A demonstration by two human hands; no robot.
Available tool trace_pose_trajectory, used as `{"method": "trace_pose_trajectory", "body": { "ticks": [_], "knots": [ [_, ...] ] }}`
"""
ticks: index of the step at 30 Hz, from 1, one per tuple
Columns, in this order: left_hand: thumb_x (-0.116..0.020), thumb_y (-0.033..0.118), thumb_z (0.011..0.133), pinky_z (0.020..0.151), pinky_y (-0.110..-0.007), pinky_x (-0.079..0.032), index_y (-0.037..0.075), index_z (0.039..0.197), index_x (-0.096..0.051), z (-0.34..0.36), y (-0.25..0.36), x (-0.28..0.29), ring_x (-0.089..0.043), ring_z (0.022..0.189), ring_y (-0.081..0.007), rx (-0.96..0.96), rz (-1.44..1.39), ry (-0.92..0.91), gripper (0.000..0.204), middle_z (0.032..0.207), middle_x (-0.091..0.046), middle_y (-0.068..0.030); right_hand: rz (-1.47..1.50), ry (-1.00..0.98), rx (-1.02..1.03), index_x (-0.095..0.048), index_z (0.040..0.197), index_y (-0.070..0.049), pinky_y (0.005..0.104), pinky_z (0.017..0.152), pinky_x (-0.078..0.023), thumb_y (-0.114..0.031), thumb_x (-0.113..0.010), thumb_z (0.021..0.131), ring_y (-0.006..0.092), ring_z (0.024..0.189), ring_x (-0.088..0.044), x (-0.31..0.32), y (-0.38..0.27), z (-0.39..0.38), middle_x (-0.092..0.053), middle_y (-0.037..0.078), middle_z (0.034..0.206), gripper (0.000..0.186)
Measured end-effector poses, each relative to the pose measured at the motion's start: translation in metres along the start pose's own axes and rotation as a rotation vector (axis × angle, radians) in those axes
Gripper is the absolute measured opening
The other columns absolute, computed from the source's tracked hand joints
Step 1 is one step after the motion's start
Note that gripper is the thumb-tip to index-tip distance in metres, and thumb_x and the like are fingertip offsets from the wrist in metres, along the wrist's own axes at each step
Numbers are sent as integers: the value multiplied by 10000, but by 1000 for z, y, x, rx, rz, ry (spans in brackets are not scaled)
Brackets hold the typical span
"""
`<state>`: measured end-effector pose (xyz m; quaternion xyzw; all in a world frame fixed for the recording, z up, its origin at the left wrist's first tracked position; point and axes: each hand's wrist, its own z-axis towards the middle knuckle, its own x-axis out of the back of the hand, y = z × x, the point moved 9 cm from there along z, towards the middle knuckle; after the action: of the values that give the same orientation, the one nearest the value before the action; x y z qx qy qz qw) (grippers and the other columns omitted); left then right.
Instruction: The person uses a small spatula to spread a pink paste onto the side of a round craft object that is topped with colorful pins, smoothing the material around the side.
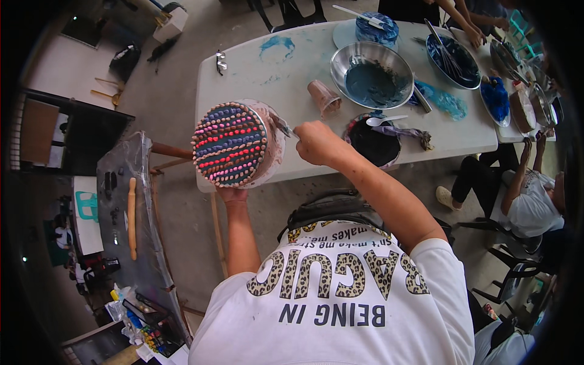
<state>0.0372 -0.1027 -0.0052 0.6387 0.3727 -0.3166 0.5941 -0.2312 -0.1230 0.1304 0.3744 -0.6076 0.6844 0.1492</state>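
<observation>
A round cake (pixel 230 145) is held near the table's left front corner. Rows of piped dots in red, pink, purple, brown and cream cover its dark top, and its side carries smeared pinkish-brown icing. My left hand (pixel 233 194) supports it from below; most of those fingers are hidden under it. In my right hand (pixel 319 143), closed around the handle, is a small spatula (pixel 282 126) with icing on its blade, which meets the cake's right side. Just beyond my right hand lies a pinkish-brown smeared plastic cup (pixel 323 98), tipped over.
The white table (pixel 274 79) bears blue smears. A steel bowl (pixel 371 75) with blue-grey icing, a dark bowl (pixel 373 143) with a white spoon, a blue cake (pixel 377 28) and a bowl with a whisk (pixel 453 61) stand on it. A rolling pin (pixel 132 218) lies on the left table. People are at the right.
</observation>
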Motion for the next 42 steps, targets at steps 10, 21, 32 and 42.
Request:
{"method": "trace_pose_trajectory", "body": {
  "ticks": [10, 21, 32, 42],
  "knots": [
    [-336, 501, 985, 1068, -570, -372, 99, 1408, -406, 0, -4, -2, -437, 1294, -378, -7, -27, -10, 587, 1436, -433, -153, -77, -158, -34, -630, 805, 56, 497, 764, -501, -58, -544, 748, 457, 828, -614, 1, -24, 0, -631, 288, 808, 154],
    [-351, 485, 985, 1038, -537, -426, 83, 1394, -418, -2, -4, 18, -488, 1254, -362, -23, -2, 14, 577, 1393, -482, -160, -57, -66, -21, -624, 835, 53, 496, 754, -501, -57, -563, 766, 455, 816, -617, 16, -27, -4, -629, 279, 784, 143],
    [-352, 484, 989, 1036, -531, -431, 88, 1390, -422, 3, -7, 9, -491, 1251, -357, -29, 4, 55, 568, 1395, -477, -157, -77, -6, 30, -623, 825, 43, 524, 727, -504, -42, -539, 769, 476, 792, -616, -7, -35, -5, -636, 278, 792, 132],
    [-383, 543, 965, 1037, -519, -438, 97, 1382, -431, 1, -3, 0, -505, 1240, -340, -61, 16, 54, 613, 1375, -501, -145, -80, 67, 51, -609, 896, 42, 522, 718, -502, -54, -552, 791, 469, 777, -617, 19, -49, -11, -630, 278, 769, 153]
  ]
}}
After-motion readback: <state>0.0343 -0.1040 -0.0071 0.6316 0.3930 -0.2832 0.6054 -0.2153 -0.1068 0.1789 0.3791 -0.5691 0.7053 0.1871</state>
